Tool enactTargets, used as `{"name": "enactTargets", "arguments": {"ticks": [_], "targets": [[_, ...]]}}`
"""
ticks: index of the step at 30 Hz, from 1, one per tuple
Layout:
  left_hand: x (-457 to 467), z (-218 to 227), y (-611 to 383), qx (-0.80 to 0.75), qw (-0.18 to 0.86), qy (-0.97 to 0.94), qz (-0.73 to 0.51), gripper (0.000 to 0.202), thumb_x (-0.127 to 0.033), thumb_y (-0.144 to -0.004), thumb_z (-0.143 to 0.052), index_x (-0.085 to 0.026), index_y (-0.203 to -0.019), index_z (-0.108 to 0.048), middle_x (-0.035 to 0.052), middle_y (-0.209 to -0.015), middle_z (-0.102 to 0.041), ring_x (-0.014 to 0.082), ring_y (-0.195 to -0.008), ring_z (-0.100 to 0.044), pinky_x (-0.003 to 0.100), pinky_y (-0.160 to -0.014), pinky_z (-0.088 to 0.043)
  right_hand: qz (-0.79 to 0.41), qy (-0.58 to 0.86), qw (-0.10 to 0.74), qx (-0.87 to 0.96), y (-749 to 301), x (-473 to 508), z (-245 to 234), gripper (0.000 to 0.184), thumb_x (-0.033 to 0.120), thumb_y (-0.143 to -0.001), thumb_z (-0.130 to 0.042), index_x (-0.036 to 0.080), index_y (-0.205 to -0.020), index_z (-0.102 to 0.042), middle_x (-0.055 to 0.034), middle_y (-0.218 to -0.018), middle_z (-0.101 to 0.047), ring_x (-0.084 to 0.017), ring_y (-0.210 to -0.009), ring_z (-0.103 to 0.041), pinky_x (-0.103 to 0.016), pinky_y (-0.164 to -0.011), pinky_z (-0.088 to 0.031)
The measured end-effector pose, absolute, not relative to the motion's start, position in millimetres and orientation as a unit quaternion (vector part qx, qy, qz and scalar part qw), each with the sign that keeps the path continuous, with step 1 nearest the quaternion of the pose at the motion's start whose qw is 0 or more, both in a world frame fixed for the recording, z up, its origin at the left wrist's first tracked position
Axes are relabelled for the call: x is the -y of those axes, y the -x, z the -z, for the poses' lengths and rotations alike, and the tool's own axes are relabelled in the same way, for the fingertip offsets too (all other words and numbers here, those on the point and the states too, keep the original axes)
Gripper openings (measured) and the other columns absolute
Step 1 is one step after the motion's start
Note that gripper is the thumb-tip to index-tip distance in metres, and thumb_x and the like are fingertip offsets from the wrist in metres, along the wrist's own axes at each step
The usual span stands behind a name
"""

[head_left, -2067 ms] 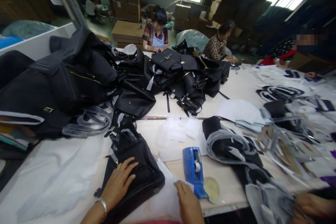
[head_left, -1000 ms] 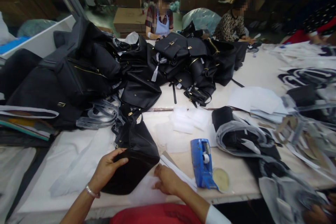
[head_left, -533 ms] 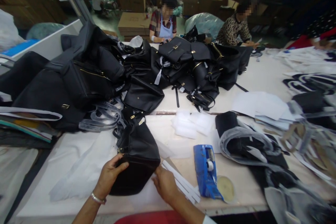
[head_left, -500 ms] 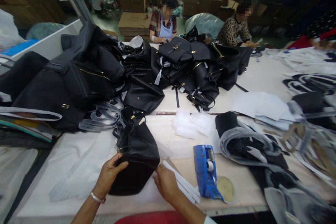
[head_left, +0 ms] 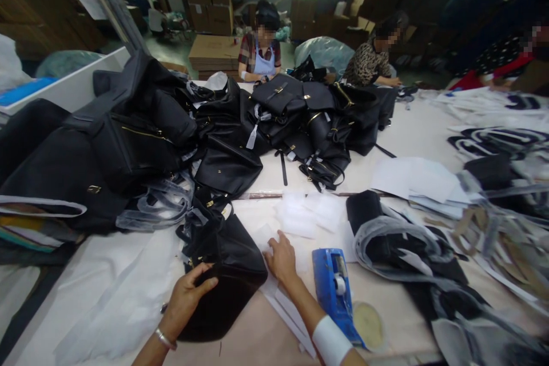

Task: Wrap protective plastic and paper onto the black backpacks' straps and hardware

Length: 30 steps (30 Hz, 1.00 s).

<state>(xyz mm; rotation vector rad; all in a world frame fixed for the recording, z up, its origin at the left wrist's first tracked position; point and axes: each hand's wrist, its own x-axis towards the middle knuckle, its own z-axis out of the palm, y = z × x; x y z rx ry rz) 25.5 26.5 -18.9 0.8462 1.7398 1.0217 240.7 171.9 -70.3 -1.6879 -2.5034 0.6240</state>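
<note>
A black bag point(head_left: 227, 257) with gold-coloured fittings lies tilted on the white table in front of me. My left hand point(head_left: 189, 297) grips its near left edge, thumb on top. Just past the bag's right side is my right hand point(head_left: 281, 257), its fingers apart over a thin white sheet point(head_left: 262, 235); whether they touch the sheet I cannot tell. White strips point(head_left: 291, 317) lie beneath my right forearm. To the right stands a blue tape dispenser point(head_left: 332, 286), with a round yellowish disc point(head_left: 368, 325) beside it.
Black bags point(head_left: 227, 166) are heaped along the far side and left. White foam-like sheets point(head_left: 306, 214) lie mid-table. Wrapped black straps point(head_left: 398, 234) and a stack of white paper point(head_left: 418, 180) are on the right. Several people work beyond the table, one in an apron point(head_left: 265, 63).
My right hand has moved away from me, from the bag's near right corner to beside its right side. My left hand still holds the bag. The view has tipped up slightly.
</note>
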Motion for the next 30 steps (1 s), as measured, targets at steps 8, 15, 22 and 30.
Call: {"name": "enactTargets", "arguments": {"ticks": [8, 15, 22, 30], "targets": [[-31.9, 30.5, -28.8, -0.726, 0.441, -0.372, -0.376, 0.032, -0.044, -0.076, -0.066, -0.023, -0.100, -0.068, 0.0030, -0.111, -0.070, 0.0275, -0.105, -0.062, 0.036, -0.095, -0.046, -0.182, 0.592, 0.059, 0.783, -269.7, -172.1, 75.2, 0.009, 0.019, -0.087, -0.048, 0.019, -0.093, -0.055, -0.0067, -0.095, -0.059, -0.022, -0.093, -0.056, -0.032, -0.083, -0.042], [-40.6, 36.2, -37.1, -0.742, 0.426, -0.385, -0.346, 0.037, -0.047, -0.074, -0.066, -0.025, -0.104, -0.067, 0.0026, -0.109, -0.070, 0.0285, -0.106, -0.061, 0.038, -0.096, -0.046, -0.163, 0.668, 0.061, 0.724, -307.5, -173.9, 91.5, 0.059, 0.014, -0.079, -0.055, 0.010, -0.134, -0.033, -0.0188, -0.124, -0.052, -0.029, -0.114, -0.053, -0.034, -0.087, -0.045], [-33.0, 16.9, -24.6, -0.722, 0.474, -0.277, -0.420, 0.038, -0.042, -0.070, -0.072, -0.022, -0.103, -0.067, 0.0025, -0.110, -0.071, 0.0286, -0.108, -0.061, 0.036, -0.092, -0.050, -0.230, 0.666, -0.031, 0.709, -312.0, -182.6, 83.7, 0.043, 0.027, -0.081, -0.061, 0.008, -0.118, -0.051, -0.0204, -0.112, -0.062, -0.030, -0.109, -0.058, -0.034, -0.087, -0.042], [-25.0, -4.4, -12.7, -0.700, 0.492, -0.157, -0.494, 0.049, -0.034, -0.064, -0.079, -0.020, -0.110, -0.065, 0.0022, -0.104, -0.073, 0.0278, -0.101, -0.065, 0.035, -0.087, -0.054, -0.337, 0.592, -0.073, 0.728, -284.4, -182.3, 72.8, 0.036, 0.049, -0.071, -0.067, 0.019, -0.091, -0.065, -0.0066, -0.093, -0.069, -0.023, -0.086, -0.064, -0.029, -0.069, -0.042]]}}
